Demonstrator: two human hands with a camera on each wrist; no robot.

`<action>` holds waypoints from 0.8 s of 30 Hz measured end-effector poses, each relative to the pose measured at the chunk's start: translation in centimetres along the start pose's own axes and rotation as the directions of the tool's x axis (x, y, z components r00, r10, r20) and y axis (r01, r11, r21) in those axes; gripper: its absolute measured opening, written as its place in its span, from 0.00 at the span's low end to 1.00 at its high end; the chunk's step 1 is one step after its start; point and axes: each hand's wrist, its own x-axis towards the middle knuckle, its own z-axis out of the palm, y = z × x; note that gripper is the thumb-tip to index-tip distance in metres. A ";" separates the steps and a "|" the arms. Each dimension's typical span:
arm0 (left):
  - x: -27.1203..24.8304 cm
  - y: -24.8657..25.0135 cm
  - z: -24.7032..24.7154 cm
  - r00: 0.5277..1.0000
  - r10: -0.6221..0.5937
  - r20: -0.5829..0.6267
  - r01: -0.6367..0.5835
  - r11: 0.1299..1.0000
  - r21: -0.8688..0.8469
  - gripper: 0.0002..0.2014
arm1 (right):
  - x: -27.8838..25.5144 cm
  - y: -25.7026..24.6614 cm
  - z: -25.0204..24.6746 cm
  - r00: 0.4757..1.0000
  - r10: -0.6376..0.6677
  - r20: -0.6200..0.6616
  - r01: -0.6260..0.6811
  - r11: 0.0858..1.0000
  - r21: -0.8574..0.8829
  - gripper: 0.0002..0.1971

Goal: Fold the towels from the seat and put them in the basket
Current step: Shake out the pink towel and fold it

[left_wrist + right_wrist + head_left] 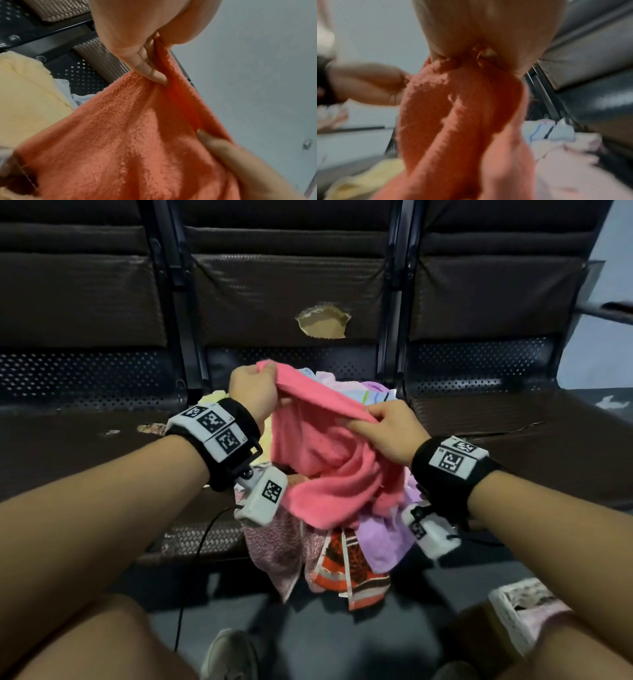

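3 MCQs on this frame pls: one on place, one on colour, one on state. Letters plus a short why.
1. Where is the basket?
A. On the seat
B. On the floor at lower right
C. On the person's lap

2. What colour is the towel held up in both hands?
A. Pink
B. Yellow
C. Purple

3. What state is that towel in?
A. Folded flat
B. Lying in the basket
C. Unfolded, held by its top edge

Answers:
1 B: the head view shows the white basket low on the right, beside the right forearm and below the seat.
2 A: the pink towel hangs between the hands; the yellow towel and purple towel lie in the pile.
3 C: the left hand and the right hand each pinch its upper edge and the rest hangs loose.
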 end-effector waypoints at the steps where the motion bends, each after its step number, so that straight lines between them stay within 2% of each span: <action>1: 0.2 0.0 -0.2 1.000 0.004 -0.026 -0.004 1.000 -0.009 0.11 | -0.3 0.0 -0.4 0.998 -0.029 0.056 0.035 0.992 -0.117 0.18; 4: 0.9 0.0 -0.9 0.995 0.042 -0.093 -0.036 0.997 0.062 0.12 | -1.0 0.3 -1.5 0.972 -0.052 0.231 0.131 0.931 -0.341 0.21; 8: 1.4 -0.5 -1.8 0.992 0.081 -0.094 -0.066 0.986 0.156 0.16 | -1.7 0.7 -1.7 0.947 0.032 0.319 0.119 0.889 -0.443 0.24; 11: 1.8 -0.7 -2.7 0.991 0.103 -0.089 -0.077 0.962 0.260 0.14 | -2.2 0.6 -1.3 0.919 0.076 0.386 0.162 0.821 -0.547 0.21; 13: 2.0 -0.7 -3.5 0.993 0.082 -0.084 -0.049 0.939 0.340 0.15 | -2.3 0.4 -1.8 0.927 0.071 0.368 0.179 0.778 -0.603 0.17; 15: 1.8 -0.8 -4.1 0.996 0.066 -0.053 -0.037 0.907 0.420 0.14 | -2.0 0.3 -2.8 0.961 0.038 0.273 0.152 0.753 -0.640 0.12; 17: 1.5 -0.9 -4.7 0.998 0.063 -0.032 -0.039 0.876 0.481 0.16 | -1.5 0.3 -4.1 0.990 -0.004 0.143 0.095 0.763 -0.640 0.10; 19: 1.3 -0.9 -5.1 0.997 0.069 -0.040 -0.042 0.882 0.470 0.21 | -1.3 0.5 -5.2 0.998 -0.035 0.058 0.064 0.780 -0.623 0.12; 21: 1.1 -0.6 -5.4 0.994 0.097 -0.059 -0.061 0.892 0.449 0.25 | -1.4 0.7 -5.8 0.996 -0.050 0.078 0.088 0.764 -0.639 0.11; 24: 0.9 -0.5 -5.7 0.984 0.168 -0.065 -0.125 0.897 0.423 0.22 | -1.8 0.4 -6.1 0.990 -0.048 0.130 0.125 0.717 -0.686 0.11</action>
